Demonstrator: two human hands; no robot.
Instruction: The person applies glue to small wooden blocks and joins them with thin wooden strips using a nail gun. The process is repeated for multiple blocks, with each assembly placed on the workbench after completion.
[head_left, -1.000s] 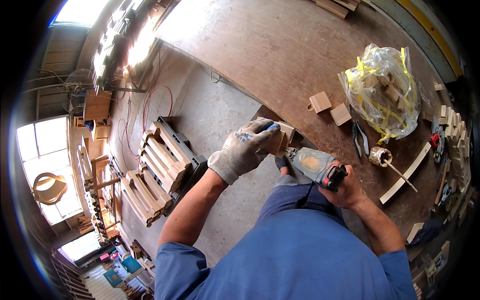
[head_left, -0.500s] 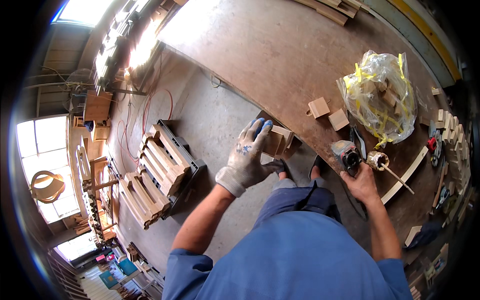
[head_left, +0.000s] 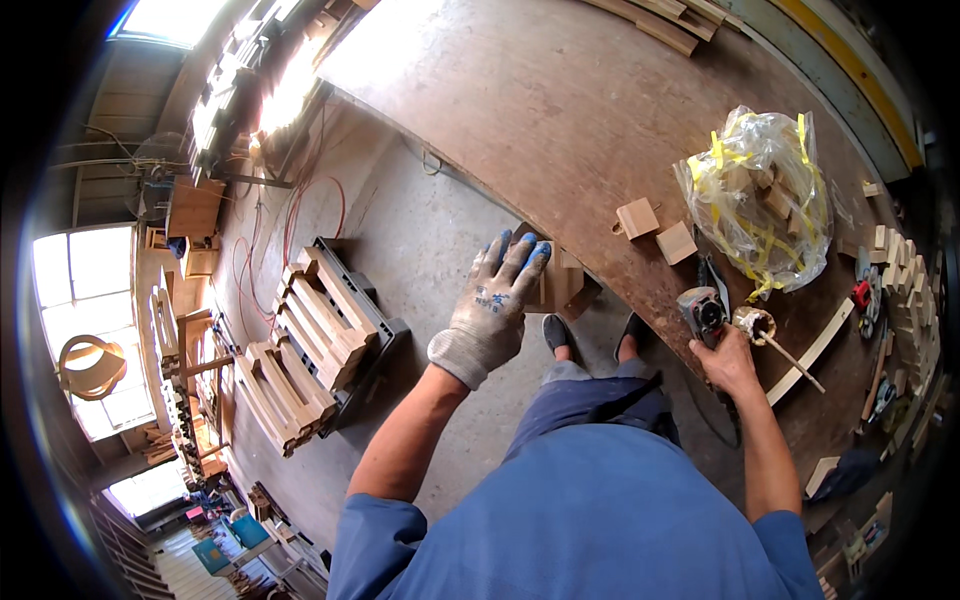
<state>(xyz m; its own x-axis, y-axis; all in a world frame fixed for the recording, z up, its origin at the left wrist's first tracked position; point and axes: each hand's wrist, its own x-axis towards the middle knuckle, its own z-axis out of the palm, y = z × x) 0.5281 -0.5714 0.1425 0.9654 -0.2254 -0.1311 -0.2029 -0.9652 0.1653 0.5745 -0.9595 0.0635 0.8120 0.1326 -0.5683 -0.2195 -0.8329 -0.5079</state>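
My left hand [head_left: 490, 305] wears a whitish knit glove with blue fingertips. Its fingers are stretched out beside wooden blocks [head_left: 568, 280] at the near edge of the workbench [head_left: 500, 110]. Whether the fingers touch the wood I cannot tell. My bare right hand [head_left: 730, 362] is wrapped round a corded power tool [head_left: 703, 312] at that edge, its dark round end showing. Just right of the tool lies a cup-like container [head_left: 753, 323] with a thin stick in it. Two small wooden blocks, one of them a square block [head_left: 677, 242], lie farther up the bench.
A clear plastic bag [head_left: 760, 205] with yellow strips holds wood pieces. A pale wooden strip [head_left: 812, 352] lies right of the container. On the floor at left, wooden frames [head_left: 325, 320] rest on a black pallet [head_left: 395, 335]. Red hoses [head_left: 295, 215] trail behind them.
My left hand has shifted slightly, its thumb no longer sticking out to the right. The power tool has turned and moved a little right with my right hand.
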